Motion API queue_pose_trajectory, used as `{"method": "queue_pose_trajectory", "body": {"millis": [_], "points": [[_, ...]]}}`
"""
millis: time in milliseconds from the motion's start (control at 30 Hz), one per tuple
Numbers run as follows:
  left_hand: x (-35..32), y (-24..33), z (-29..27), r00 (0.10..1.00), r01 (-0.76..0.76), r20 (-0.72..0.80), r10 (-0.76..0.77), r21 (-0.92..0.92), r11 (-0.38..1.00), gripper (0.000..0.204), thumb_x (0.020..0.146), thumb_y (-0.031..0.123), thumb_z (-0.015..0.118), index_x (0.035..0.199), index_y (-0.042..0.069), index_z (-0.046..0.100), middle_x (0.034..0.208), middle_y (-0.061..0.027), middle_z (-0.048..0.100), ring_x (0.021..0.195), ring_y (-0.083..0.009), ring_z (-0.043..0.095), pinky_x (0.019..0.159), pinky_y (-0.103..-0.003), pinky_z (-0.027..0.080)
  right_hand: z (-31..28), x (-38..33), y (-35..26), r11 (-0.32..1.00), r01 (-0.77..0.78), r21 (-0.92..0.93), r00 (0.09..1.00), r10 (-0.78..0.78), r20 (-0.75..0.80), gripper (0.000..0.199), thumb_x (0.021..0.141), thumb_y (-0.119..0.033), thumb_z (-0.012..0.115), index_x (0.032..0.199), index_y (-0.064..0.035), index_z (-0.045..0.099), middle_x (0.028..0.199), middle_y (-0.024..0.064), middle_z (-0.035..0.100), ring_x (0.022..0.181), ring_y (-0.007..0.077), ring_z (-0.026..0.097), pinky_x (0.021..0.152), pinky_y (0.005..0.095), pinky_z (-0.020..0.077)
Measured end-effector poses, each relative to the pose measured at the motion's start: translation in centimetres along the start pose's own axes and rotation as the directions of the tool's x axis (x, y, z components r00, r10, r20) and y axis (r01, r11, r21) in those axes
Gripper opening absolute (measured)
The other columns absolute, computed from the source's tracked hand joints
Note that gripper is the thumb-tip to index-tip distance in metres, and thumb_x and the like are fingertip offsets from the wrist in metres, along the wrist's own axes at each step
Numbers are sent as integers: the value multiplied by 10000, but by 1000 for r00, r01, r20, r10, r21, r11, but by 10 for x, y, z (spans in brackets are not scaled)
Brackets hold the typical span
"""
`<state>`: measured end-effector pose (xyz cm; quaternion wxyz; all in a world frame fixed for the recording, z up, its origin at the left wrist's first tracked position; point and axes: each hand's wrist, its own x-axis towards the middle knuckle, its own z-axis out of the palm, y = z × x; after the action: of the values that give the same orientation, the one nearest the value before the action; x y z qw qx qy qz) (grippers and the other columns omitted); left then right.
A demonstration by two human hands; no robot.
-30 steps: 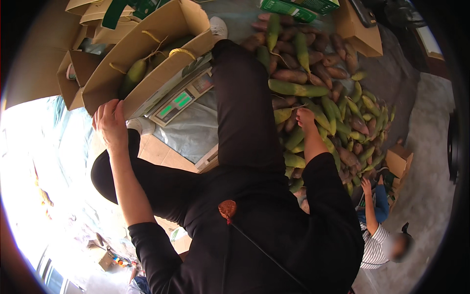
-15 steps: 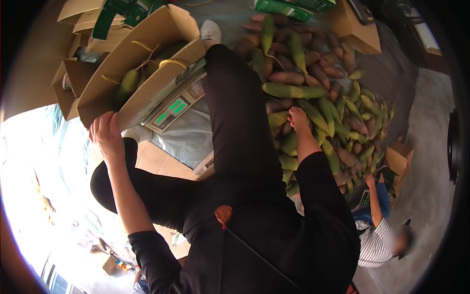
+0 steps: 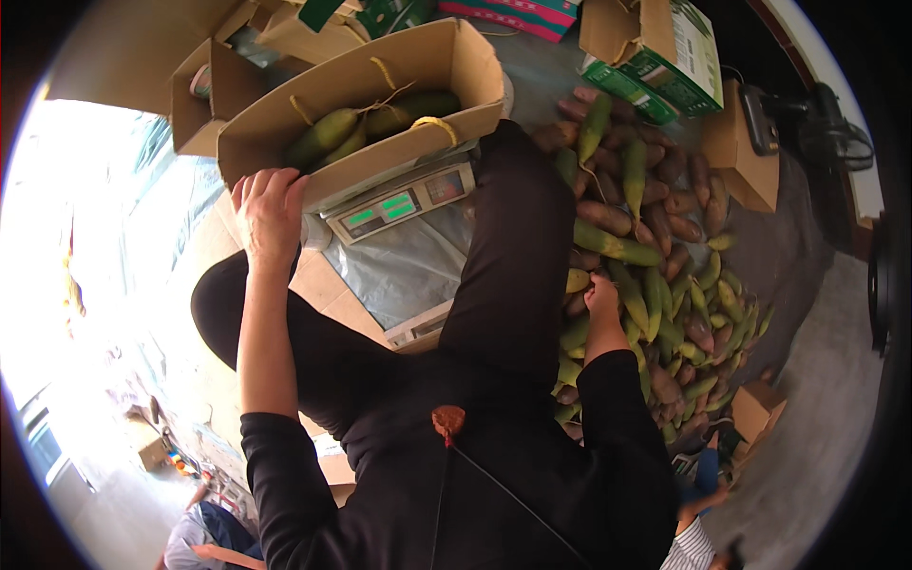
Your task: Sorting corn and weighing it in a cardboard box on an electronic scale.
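Note:
My left hand (image 3: 269,214) grips the near left wall of an open cardboard box (image 3: 380,157), its fingers over the rim. Inside the box lie several long green radishes (image 3: 328,133), with yellow cord handles (image 3: 435,126) threaded through the walls. Under the box stands a scale (image 3: 399,204) with lit green displays. My right hand (image 3: 600,294) is closed at the left edge of a large pile of green and soil-brown radishes (image 3: 651,294), beside a yellowish one (image 3: 577,280). Whatever its fingers hold is hidden.
A green-and-white carton (image 3: 665,66) and a plain cardboard box (image 3: 746,152) stand behind the pile, near a black fan (image 3: 831,133). More open boxes (image 3: 204,100) are at the far left. Another person's striped sleeve (image 3: 692,549) shows at lower right, by a small box (image 3: 757,418).
My view has swung left, so box and pile sit farther right in the picture. The left hand stays on the box rim; the right hand remains closed at the pile.

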<state>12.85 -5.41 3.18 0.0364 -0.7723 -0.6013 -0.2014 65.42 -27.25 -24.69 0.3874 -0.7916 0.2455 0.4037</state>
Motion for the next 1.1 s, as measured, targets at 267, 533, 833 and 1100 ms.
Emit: {"method": "queue_pose_trajectory", "body": {"millis": [267, 533, 833, 1100], "points": [[-2, -3, -4, 999, 1, -37, -2, -20, 1000, 135, 792, 198, 660, 856, 80, 650, 853, -54, 621, 887, -245, 572, 905, -397, 377, 2, -9, 4, 952, -165, 258, 980, 129, 150, 134, 832, -175, 669, 793, -135, 547, 699, -28, 471, 558, 94, 408, 485, 225, 344], [-1, -4, -5, 998, 14, -63, -17, -55, 998, 144, 784, 214, 669, 850, 87, 654, 850, -51, 623, 884, -247, 571, 914, -402, 374, 0, -31, 1, 959, -2, 284, 981, -53, 188, 215, 851, -323, 665, 855, -122, 588, 747, -23, 517, 702, 133, 498, 611, 299, 428], [-1, -4, -17, 997, 35, -66, -41, -94, 995, 153, 787, 216, 664, 847, 76, 653, 838, -60, 615, 877, -257, 569, 919, -412, 373, 6, -132, -38, 809, 588, -17, 778, -560, 284, 239, 914, -280, 571, 976, -65, 655, 925, 19, 585, 862, 158, 529, 620, 316, 493], [0, -1, -24, 995, 74, -61, -84, -150, 986, 143, 793, 210, 649, 843, 76, 658, 837, -56, 615, 875, -251, 569, 925, -400, 361, 28, -271, -131, 298, 954, 33, 277, -919, 282, 215, 909, -197, 591, 865, 2, 663, 806, 0, 576, 776, 83, 564, 658, 250, 494]]}}
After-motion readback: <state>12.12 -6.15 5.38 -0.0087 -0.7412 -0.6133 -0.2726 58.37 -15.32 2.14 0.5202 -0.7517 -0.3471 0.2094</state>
